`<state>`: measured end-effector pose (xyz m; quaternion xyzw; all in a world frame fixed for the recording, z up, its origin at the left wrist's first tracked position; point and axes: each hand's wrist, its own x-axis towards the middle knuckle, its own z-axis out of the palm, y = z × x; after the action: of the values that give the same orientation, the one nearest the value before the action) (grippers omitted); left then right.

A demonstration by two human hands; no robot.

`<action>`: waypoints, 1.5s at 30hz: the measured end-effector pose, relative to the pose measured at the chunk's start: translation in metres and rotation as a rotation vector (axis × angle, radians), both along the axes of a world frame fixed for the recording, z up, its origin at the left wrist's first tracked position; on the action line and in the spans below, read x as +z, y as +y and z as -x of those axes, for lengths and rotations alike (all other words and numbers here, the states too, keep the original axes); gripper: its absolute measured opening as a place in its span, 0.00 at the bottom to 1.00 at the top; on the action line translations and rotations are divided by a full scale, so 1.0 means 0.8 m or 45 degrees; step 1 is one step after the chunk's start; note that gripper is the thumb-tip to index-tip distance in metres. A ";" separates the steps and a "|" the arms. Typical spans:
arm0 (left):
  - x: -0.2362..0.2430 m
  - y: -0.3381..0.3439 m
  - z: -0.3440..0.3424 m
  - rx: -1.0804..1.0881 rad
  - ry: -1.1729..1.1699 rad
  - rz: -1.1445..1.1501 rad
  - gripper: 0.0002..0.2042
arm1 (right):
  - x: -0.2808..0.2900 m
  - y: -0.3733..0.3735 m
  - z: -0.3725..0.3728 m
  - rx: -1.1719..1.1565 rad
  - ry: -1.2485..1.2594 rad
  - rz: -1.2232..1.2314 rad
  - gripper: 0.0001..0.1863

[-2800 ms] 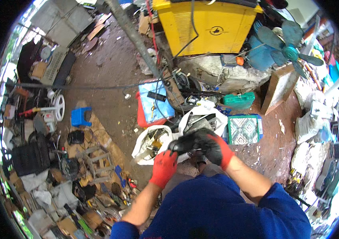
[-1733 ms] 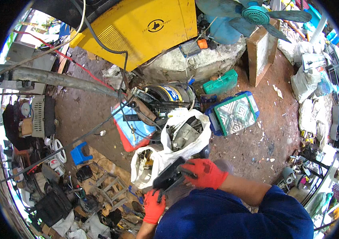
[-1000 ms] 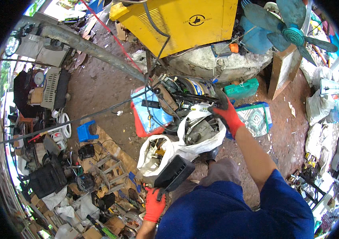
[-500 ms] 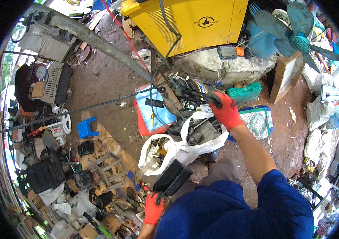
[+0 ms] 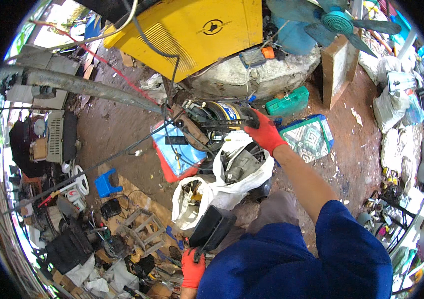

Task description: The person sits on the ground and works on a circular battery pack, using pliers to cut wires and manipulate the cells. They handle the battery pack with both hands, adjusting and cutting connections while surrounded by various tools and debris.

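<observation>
My left hand [image 5: 192,265], in a red glove with dark fingertips, grips the end of a black plastic casing [image 5: 213,225] low in front of my body. My right hand [image 5: 264,133], gloved alike, reaches up to a dark jumble of parts [image 5: 207,117] behind the white sacks; its fingers curl round something dark that I cannot make out. Just below it is an open white sack [image 5: 242,192] holding grey metal pieces. A smaller white sack [image 5: 182,209] with mixed scrap stands beside it, above the casing.
A yellow cabinet [image 5: 187,30], grey pole [image 5: 92,89], hanging cables and teal fan [image 5: 336,22] are ahead. Around lie a green case [image 5: 286,102], patterned mat [image 5: 304,139], blue stool [image 5: 106,188], wooden panel [image 5: 336,74], ladder-like frame [image 5: 142,231] and heaps of scrap along both sides.
My right hand has left the black casing and moved forward to the parts behind the sacks. My left hand still holds the casing, low near my body.
</observation>
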<state>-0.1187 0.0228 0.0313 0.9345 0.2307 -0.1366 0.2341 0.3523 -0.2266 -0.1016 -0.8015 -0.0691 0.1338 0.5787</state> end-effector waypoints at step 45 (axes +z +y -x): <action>0.028 0.001 0.007 0.098 0.013 0.051 0.18 | -0.111 0.061 -0.010 0.346 -0.216 1.173 0.34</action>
<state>-0.1242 0.0234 0.0539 0.9194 0.2650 -0.1369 0.2565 0.3600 -0.1781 -0.1904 -0.9661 -0.1539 0.1589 0.1332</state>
